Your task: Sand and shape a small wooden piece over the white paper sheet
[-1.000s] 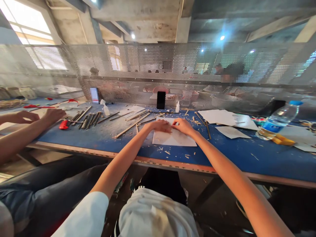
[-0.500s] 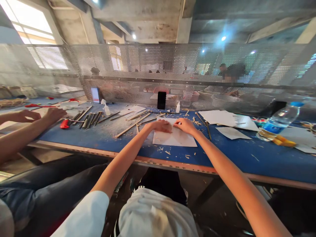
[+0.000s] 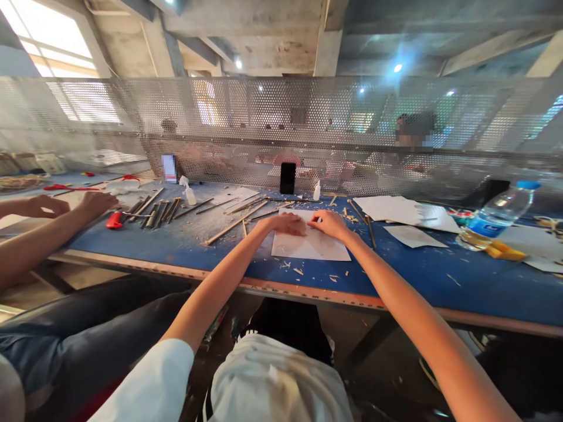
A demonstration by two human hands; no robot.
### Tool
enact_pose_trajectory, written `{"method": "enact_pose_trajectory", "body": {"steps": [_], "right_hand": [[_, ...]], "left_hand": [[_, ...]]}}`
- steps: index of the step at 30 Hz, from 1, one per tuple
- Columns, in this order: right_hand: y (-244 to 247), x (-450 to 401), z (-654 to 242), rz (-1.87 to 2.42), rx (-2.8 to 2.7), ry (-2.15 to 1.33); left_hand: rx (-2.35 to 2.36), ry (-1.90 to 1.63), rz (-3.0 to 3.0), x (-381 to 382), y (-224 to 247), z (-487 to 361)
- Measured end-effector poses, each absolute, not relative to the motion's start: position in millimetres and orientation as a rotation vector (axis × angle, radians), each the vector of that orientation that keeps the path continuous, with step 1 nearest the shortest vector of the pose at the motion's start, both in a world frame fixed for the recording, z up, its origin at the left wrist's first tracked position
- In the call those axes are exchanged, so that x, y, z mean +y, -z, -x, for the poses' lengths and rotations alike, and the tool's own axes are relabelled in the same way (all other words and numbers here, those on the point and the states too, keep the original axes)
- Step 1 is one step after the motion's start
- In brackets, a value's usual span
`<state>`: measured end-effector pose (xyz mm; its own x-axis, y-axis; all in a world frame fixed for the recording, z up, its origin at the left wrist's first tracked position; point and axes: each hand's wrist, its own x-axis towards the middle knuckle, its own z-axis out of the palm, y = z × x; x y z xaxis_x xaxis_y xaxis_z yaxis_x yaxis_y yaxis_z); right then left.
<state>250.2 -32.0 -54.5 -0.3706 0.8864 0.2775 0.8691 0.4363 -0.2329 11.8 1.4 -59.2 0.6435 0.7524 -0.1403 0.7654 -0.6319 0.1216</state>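
Note:
A white paper sheet (image 3: 312,246) lies on the blue tabletop in front of me. My left hand (image 3: 288,224) rests flat on the upper left part of the sheet, fingers stretched toward the right. Close beside it, my right hand (image 3: 324,223) has its fingers bent together over the upper part of the sheet; whatever is between the fingertips is too small to make out. Wood shavings (image 3: 299,271) are scattered in front of the sheet. Behind both hands a black phone (image 3: 288,178) stands upright, with a small white bottle (image 3: 317,190) to its right.
Wooden sticks (image 3: 237,223) and a red-handled tool (image 3: 114,220) lie to the left, near a co-worker's hands (image 3: 94,204). On the right are stacked papers (image 3: 387,209), a water bottle (image 3: 499,217) and a yellow object (image 3: 505,250). A perforated metal screen (image 3: 246,140) stands behind.

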Motion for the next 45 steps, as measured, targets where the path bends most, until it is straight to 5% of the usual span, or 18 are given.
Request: {"method": "enact_pose_trajectory", "body": {"steps": [9, 45], "right_hand": [[55, -26, -256, 1.383, -2.373, -0.342], [62, -22, -257, 1.464, -2.281, -0.539]], "left_hand": [[1.22, 0.082, -2.655, 1, 58, -10], [1.214, 0.086, -2.661, 1, 58, -9]]}}
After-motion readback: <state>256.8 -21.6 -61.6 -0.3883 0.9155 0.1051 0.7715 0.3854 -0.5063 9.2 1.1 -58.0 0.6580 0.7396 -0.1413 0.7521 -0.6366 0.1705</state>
